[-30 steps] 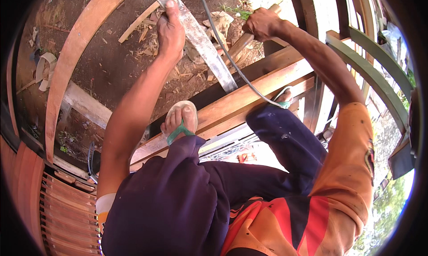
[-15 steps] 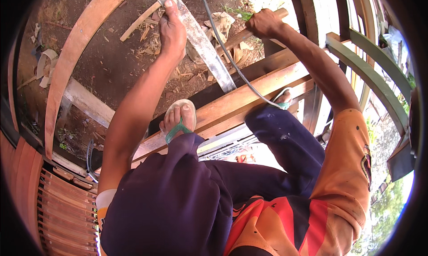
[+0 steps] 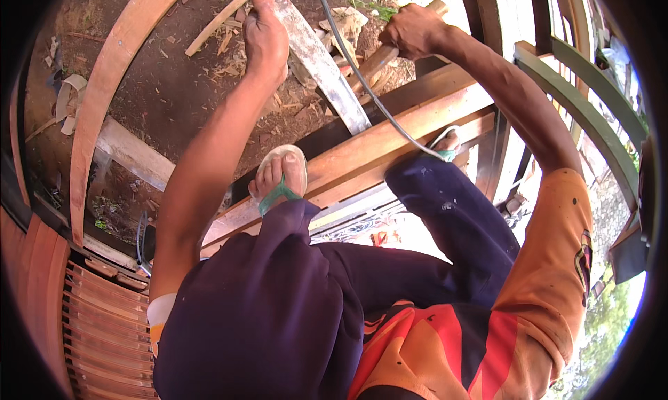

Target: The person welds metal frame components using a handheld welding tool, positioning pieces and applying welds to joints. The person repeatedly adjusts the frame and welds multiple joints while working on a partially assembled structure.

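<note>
My left hand (image 3: 266,41) is closed on the edge of a long, weathered grey-white board (image 3: 316,59), its thumb stretched along the top; the other fingers are mostly hidden. The board slants down to the right, its lower end meeting a reddish wooden beam (image 3: 390,137). To the right, my right hand (image 3: 416,32) is wrapped round a thick wooden stick (image 3: 379,60). Its short upper end sticks out past the fist, while its lower end passes toward the board, where I cannot make out how it ends. A grey cable (image 3: 348,55) hangs between my hands.
My sandalled feet (image 3: 282,177) rest on the beams. A curved wooden piece (image 3: 104,93) arches at the left, above slatted wood (image 3: 111,330). Green curved pieces (image 3: 584,104) stand at the right. Wood shavings (image 3: 278,114) litter the earth floor below.
The stick in my right hand has tilted to a steeper slant, and the right forearm has swung slightly. My left hand has shifted a little upward in view along with the board.
</note>
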